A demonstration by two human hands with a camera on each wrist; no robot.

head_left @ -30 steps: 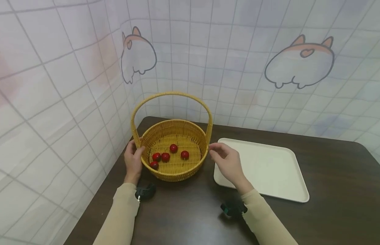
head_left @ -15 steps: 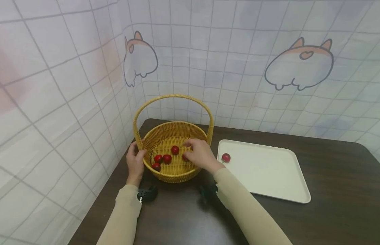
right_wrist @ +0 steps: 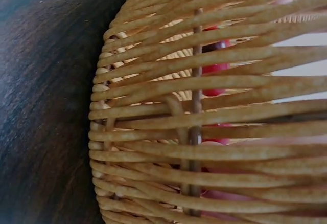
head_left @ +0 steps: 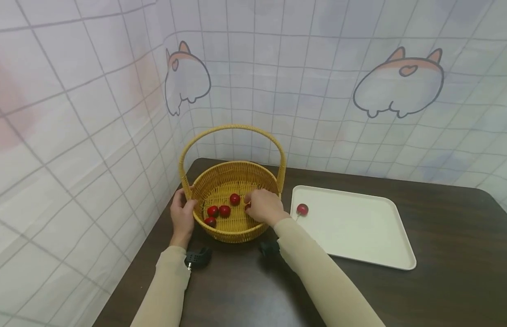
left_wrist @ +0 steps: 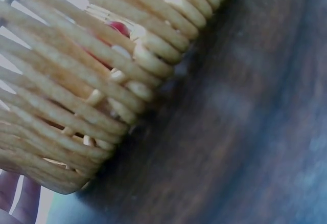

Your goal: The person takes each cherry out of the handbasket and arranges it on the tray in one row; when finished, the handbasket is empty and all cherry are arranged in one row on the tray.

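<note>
In the head view a yellow wicker basket [head_left: 233,236] with a tall arched handle stands on the table. My left hand [head_left: 182,218] grips its left side near the handle's base, thumb over the rim. My right hand [head_left: 266,206] reaches inside over the right rim. Its fingers pinch a red cherry [head_left: 248,207], mostly hidden behind them. Several other cherries [head_left: 224,211] lie on the basket floor to the left. Both wrist views look at the woven basket wall [left_wrist: 76,75], with red fruit [right_wrist: 214,70] showing through the gaps.
A white rectangular tray [head_left: 355,227] lies right of the basket. One cherry [head_left: 302,209] with a stem rests near its left edge. Beneath is a dark brown table [head_left: 237,290]. A patterned white curtain [head_left: 319,91] hangs close behind and along the left.
From beside the tray, my right hand has moved left into the basket and closed in on a cherry. A cherry now shows on the tray. My left hand stays at the basket's side.
</note>
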